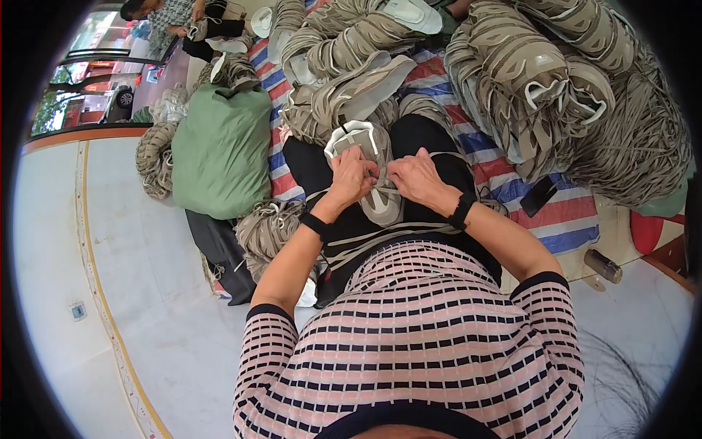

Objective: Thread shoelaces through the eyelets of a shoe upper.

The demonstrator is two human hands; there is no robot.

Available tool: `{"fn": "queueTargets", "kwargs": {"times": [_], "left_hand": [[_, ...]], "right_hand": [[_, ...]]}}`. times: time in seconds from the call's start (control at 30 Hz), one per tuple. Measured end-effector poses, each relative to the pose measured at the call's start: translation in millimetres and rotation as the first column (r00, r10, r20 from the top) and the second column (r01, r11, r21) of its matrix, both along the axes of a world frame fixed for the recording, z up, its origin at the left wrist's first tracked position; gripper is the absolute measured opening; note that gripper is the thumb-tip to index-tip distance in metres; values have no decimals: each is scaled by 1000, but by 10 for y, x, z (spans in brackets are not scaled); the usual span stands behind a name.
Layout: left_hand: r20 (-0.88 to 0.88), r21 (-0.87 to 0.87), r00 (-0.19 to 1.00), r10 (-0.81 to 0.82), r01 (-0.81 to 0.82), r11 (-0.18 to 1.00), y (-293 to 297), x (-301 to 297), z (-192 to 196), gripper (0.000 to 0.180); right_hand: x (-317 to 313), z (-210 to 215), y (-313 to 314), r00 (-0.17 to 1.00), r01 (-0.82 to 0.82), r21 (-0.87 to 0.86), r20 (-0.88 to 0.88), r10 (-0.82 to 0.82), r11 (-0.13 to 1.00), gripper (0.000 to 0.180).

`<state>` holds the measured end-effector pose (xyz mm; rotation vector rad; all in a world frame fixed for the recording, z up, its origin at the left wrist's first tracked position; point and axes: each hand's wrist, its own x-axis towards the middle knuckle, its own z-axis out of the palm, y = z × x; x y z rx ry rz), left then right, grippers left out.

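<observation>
A beige-grey shoe upper (383, 211) with a white-lined opening lies on my lap, its toe towards me. My left hand (353, 175) bends over its lacing area, fingers closed on a flat beige shoelace (385, 191). From the other side my right hand (420, 178) pinches the lace near the same eyelets. The fingertips hide the exact grip. More loose laces (351, 252) stretch across my dark trousers near my waist.
Stacked shoe uppers (504, 66) cover the striped sheet (563, 216) ahead and right, beside a big heap of laces (632, 146). A green sack (223, 154) stands left. A black phone (539, 196) and a bottle (603, 265) lie right. Another person (179, 18) sits far left holding a shoe upper.
</observation>
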<state>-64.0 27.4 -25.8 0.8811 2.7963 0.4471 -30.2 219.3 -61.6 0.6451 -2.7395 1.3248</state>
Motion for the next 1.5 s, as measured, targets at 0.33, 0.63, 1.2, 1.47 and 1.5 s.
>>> {"fn": "queueTargets", "kwargs": {"times": [0.33, 0.63, 1.2, 1.47, 1.5], "left_hand": [[228, 118, 971, 74, -103, 988, -36, -136, 18, 23], [475, 326, 880, -17, -158, 932, 138, -429, 133, 26], [122, 329, 971, -207, 158, 931, -129, -133, -182, 19], [105, 137, 969, -222, 207, 969, 1, -255, -89, 11], [115, 105, 973, -201, 190, 976, 23, -260, -102, 10]], "right_hand": [[1, 65, -146, 996, 26, 125, -90, -15, 992, 5], [-189, 182, -87, 853, 268, 17, 460, -246, 963, 19], [-228, 286, 87, 925, -163, 362, -267, 269, 918, 43], [-359, 103, 154, 952, -288, 269, -26, 306, 919, 16], [-353, 90, 160, 953, -282, 270, -31, 301, 920, 16]]}}
